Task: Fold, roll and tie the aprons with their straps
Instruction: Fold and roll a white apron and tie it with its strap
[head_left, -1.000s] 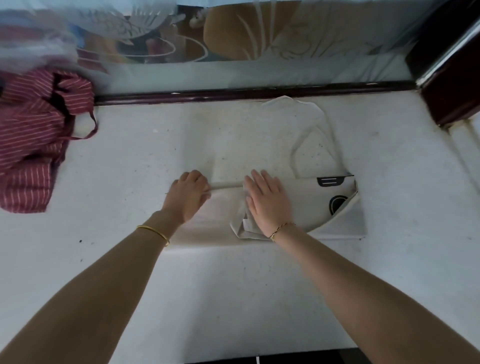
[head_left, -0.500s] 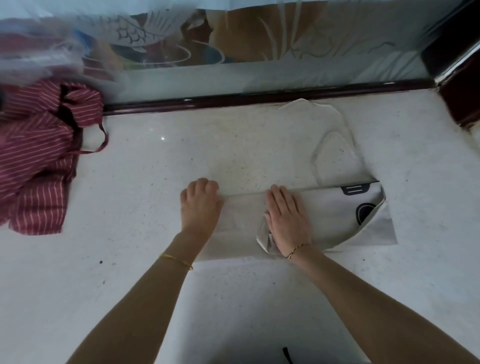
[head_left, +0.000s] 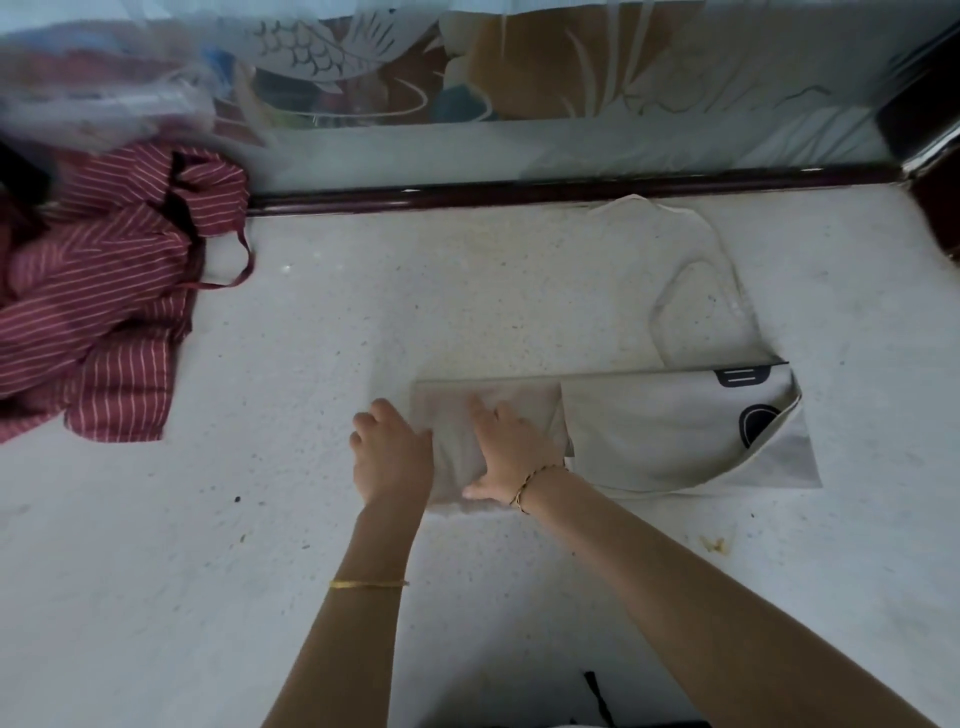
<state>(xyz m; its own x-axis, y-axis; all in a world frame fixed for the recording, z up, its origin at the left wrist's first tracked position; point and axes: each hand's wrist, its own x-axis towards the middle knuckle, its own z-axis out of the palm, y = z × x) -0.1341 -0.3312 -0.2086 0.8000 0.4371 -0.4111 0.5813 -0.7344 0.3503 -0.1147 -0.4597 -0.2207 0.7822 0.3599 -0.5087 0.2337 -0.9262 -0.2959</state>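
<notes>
At the far left of the speckled white worktop (head_left: 311, 322) a maroon striped apron (head_left: 93, 291) lies crumpled. 1 red strap (head_left: 249, 265) loops out toward the centre, and a clear plastic bag (head_left: 104, 104) sits blurred behind it. Near the middle, the left hand (head_left: 392, 452) has its fingers curled round the left end of the folded beige apron (head_left: 675, 431). Just beside it the right hand (head_left: 511, 449) lies spread on the doubled-over part, fingers straight, thumb along the near edge, pressing it flat. The rest of the apron stretches right, with dark print at its end. Its neck strap (head_left: 727, 260) loops away toward the dark wooden rail (head_left: 519, 189) under an etched glass panel (head_left: 571, 78).
</notes>
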